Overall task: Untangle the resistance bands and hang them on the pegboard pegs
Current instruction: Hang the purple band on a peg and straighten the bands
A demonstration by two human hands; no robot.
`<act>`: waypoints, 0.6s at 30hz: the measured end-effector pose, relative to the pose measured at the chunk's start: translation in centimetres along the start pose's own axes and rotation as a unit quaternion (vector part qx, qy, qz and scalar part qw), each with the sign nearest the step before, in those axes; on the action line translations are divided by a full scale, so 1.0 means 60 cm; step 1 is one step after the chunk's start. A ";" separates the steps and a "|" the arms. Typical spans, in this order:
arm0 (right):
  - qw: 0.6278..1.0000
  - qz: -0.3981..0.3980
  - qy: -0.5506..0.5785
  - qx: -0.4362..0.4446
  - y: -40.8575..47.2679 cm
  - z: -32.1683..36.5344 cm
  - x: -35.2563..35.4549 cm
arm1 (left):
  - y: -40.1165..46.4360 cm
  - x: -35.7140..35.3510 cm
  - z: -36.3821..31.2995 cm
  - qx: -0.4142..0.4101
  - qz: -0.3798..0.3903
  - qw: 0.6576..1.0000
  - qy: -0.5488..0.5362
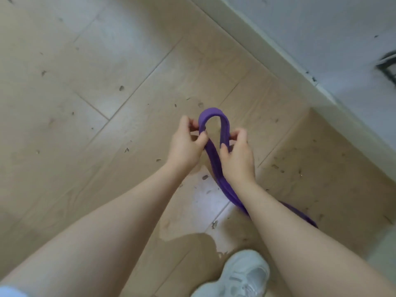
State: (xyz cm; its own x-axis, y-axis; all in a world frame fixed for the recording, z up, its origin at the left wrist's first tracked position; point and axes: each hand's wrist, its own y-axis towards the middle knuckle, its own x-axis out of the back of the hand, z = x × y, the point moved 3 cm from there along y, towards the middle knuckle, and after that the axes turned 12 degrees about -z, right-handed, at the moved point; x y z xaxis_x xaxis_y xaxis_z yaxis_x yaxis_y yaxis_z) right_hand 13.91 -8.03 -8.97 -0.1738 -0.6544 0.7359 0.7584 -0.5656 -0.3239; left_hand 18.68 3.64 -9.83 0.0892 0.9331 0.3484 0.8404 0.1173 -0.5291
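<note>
A purple resistance band (212,113) arches up as a loop between my two hands, above the wooden floor. My left hand (186,144) pinches the loop's left strand between thumb and fingers. My right hand (237,156) grips the right strand. Below the hands the band's strands cross and trail down under my right forearm, coming out again at the lower right. No pegboard or pegs are in view.
A light wood plank floor (85,82) fills the view, speckled with dark marks. A white wall with a baseboard (278,54) runs diagonally at the upper right, with a dark object (387,65) at its edge. My white sneaker (240,275) stands at the bottom.
</note>
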 end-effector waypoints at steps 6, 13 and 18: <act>0.987 -0.020 0.142 -0.073 -0.083 0.100 0.281 | -0.192 0.048 -0.237 -0.075 0.140 0.987 -0.022; 0.965 -0.097 0.220 -0.107 -0.229 0.270 0.598 | -0.394 0.158 -0.546 -0.156 0.229 0.961 0.024; 0.955 -0.176 0.235 -0.039 -0.334 0.439 0.774 | -0.506 0.265 -0.735 -0.268 0.236 0.932 0.058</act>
State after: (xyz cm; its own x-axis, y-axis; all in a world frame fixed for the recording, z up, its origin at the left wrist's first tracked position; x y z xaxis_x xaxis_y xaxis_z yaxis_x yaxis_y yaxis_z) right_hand 7.17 -13.88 47.35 -0.6859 -0.5589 0.4660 0.5548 -0.8160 -0.1623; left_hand 18.15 -0.08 45.92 0.5476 0.7914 0.2717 0.8367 -0.5127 -0.1928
